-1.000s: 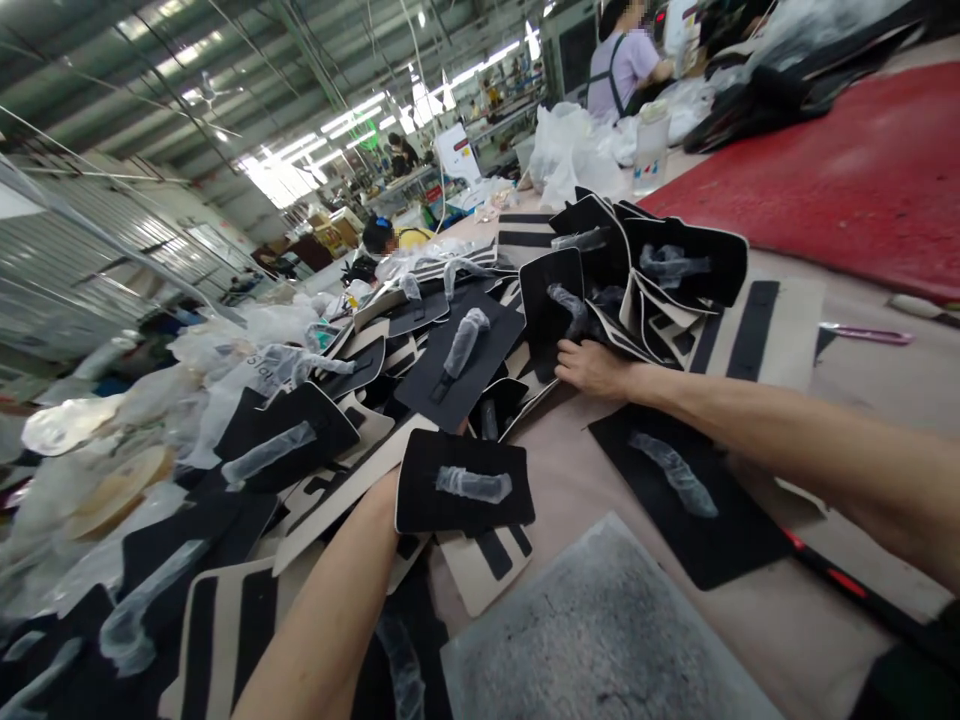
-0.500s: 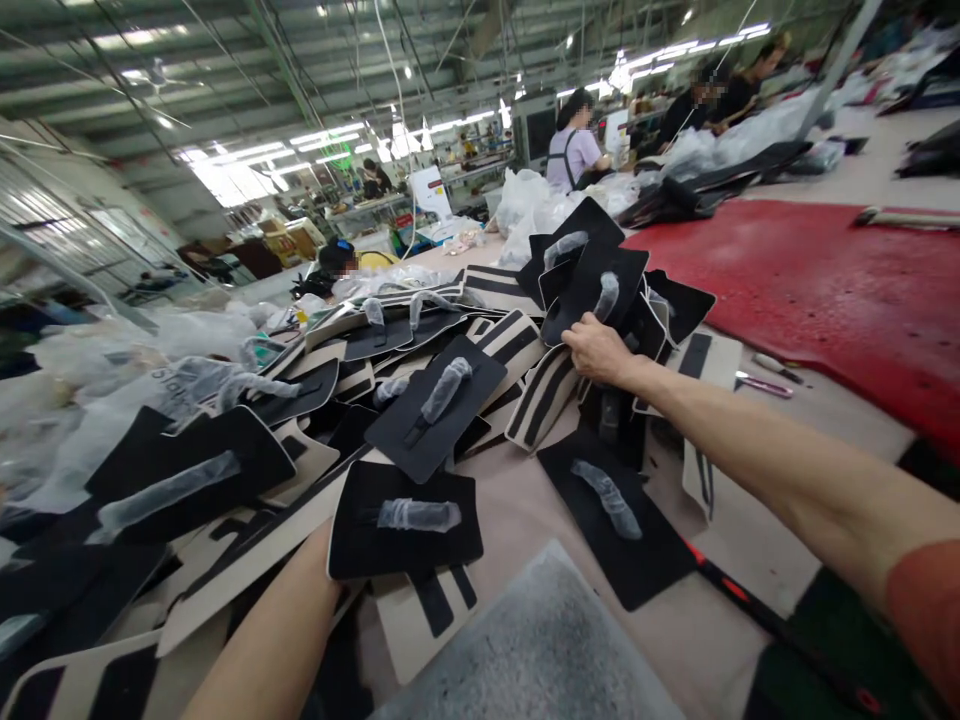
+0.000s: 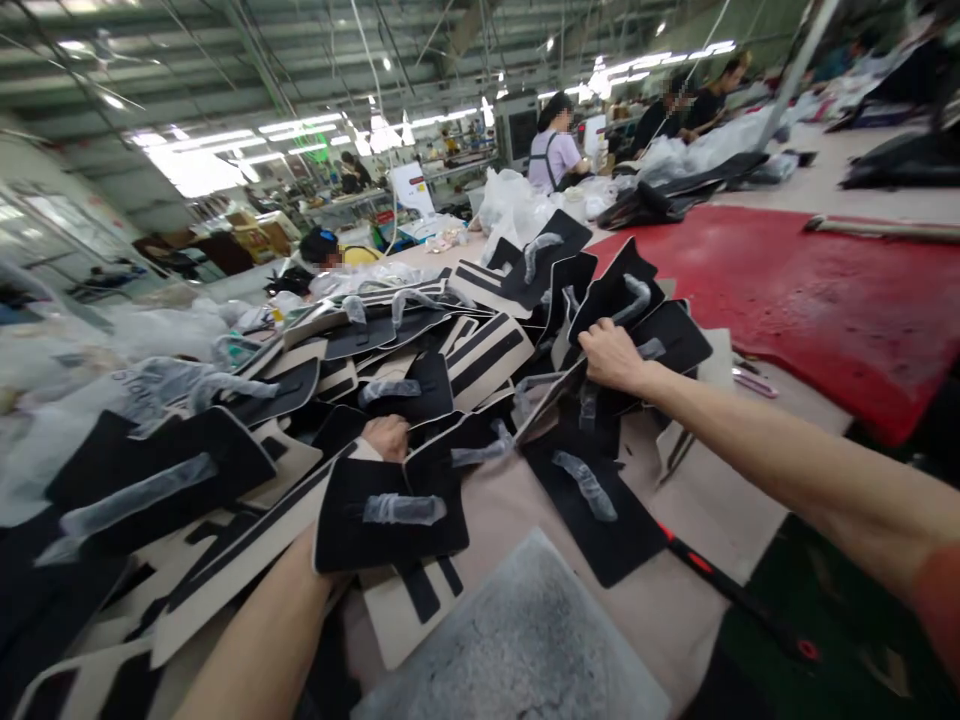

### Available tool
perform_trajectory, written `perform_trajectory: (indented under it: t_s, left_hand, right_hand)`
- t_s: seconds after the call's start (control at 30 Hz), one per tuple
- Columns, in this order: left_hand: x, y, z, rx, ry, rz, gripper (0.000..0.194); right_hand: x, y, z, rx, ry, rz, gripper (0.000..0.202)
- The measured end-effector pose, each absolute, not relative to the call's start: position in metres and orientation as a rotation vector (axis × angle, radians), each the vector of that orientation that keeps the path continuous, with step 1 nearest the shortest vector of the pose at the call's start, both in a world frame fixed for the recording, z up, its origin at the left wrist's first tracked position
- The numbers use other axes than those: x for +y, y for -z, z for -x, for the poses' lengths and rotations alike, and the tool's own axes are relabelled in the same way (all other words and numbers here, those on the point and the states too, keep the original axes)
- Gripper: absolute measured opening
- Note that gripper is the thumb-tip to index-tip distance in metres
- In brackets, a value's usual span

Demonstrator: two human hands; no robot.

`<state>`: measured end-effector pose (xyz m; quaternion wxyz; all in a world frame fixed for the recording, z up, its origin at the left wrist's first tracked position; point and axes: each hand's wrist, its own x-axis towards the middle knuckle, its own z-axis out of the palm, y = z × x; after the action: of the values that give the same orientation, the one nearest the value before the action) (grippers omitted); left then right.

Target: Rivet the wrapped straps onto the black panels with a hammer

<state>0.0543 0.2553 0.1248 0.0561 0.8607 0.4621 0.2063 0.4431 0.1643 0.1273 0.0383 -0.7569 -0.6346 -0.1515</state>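
Observation:
A heap of black panels with beige, dark-striped undersides covers the table; many carry handles wrapped in clear plastic. My left hand [image 3: 386,438] is closed at the edge of a tilted black panel [image 3: 439,440], its fingertips partly hidden. A nearer black panel [image 3: 341,510] with a wrapped handle [image 3: 403,509] covers my left wrist. Farther right, my right hand [image 3: 611,355] pinches the edge of a raised black panel [image 3: 600,298], among several overlapping ones. Below it, another black panel [image 3: 615,535] lies flat on the table, its wrapped handle [image 3: 586,486] facing up.
A grey speckled slab [image 3: 517,640] sits at the near edge. To its right lies a black-and-red tool [image 3: 739,595]. A red sheet [image 3: 787,290] spreads at the right, with a pink cutter [image 3: 754,382] beside it. Plastic bags [image 3: 514,205] and several people are beyond.
My left hand has come into sight from behind the near panel, and a panel by it has shifted and tilted. Panels around my right hand have moved and lifted. The view has turned slightly right.

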Motion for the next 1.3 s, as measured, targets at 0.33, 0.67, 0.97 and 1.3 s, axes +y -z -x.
perform_trajectory:
  t_s: [0.33,0.67,0.97,1.3]
  left_hand:
    - [0.295,-0.125,-0.031,1.267,-0.352,-2.657,0.022]
    - [0.297,-0.178,-0.05,1.371,-0.237,-1.804,0.052]
    - [0.156,-0.209,-0.151,1.229,-0.508,-2.74,0.071]
    - [0.102,-0.028,-0.24,1.525,-0.56,-2.315,0.049]
  right_hand:
    - [0.113,-0.087,-0.424,-1.942,0.416,1.731,0.057]
    - [0.102,-0.057,-0.464,-2.436,0.379,1.617,0.031]
    - [0.151,-0.049,-0.462,-2.012,0.288,1.982,0.036]
    - [0.11,-0.105,-0.484,-2.094,0.095,1.584,0.049]
